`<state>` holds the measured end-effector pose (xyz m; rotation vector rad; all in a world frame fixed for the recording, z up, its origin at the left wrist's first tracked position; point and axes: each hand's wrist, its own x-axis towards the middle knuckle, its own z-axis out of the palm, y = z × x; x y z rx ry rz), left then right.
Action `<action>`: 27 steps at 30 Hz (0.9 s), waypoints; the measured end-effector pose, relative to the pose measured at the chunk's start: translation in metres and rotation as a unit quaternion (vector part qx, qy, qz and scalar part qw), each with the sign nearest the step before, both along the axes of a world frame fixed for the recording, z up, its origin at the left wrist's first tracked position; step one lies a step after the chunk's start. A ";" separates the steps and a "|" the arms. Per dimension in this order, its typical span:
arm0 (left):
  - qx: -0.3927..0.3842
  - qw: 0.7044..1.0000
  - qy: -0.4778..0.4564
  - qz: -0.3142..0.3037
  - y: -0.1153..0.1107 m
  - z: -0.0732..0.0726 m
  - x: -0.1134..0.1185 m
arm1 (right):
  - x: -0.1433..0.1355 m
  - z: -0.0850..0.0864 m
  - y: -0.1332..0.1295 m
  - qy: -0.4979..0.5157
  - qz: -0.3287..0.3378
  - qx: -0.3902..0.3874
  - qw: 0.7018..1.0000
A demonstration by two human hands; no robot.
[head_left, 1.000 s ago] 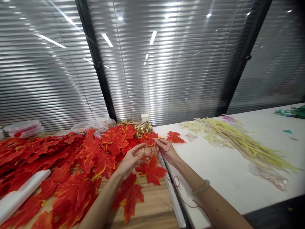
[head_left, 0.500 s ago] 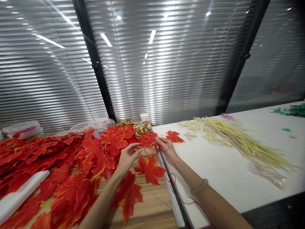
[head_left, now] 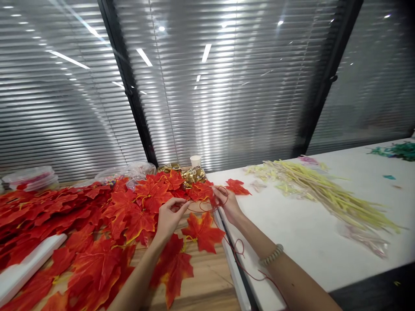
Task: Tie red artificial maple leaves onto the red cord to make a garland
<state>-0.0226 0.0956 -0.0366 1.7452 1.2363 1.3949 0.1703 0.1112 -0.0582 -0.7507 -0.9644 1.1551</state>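
The red cord (head_left: 196, 210) looks light and limp, best pinched beside its loops; the left hand (head_left: 169, 216) pinches it; the right hand (head_left: 228, 206) clamps it farther right.

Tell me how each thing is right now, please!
Red cord: slack, with loops
Left hand: pinching the cord
Right hand: pinching the cord
Red leaves: many piled, some apart
White cup: upright, inside hidden
Yellow strips: lying bunched
Blinds: lowered
Bracelet: worn
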 end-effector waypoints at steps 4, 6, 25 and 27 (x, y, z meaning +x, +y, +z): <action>-0.004 0.999 -0.026 -0.028 0.001 0.001 0.000 | 0.001 -0.003 0.002 0.000 -0.007 -0.004 1.000; -0.005 0.999 -0.032 -0.033 0.000 0.002 0.001 | 0.001 -0.004 0.002 -0.004 -0.008 -0.009 1.000; -0.046 0.996 -0.062 -0.033 -0.002 0.003 0.003 | -0.004 -0.005 0.000 -0.090 -0.010 -0.013 0.996; -0.049 0.997 -0.056 -0.020 -0.002 0.004 0.003 | -0.004 -0.004 -0.001 -0.127 -0.043 0.023 0.991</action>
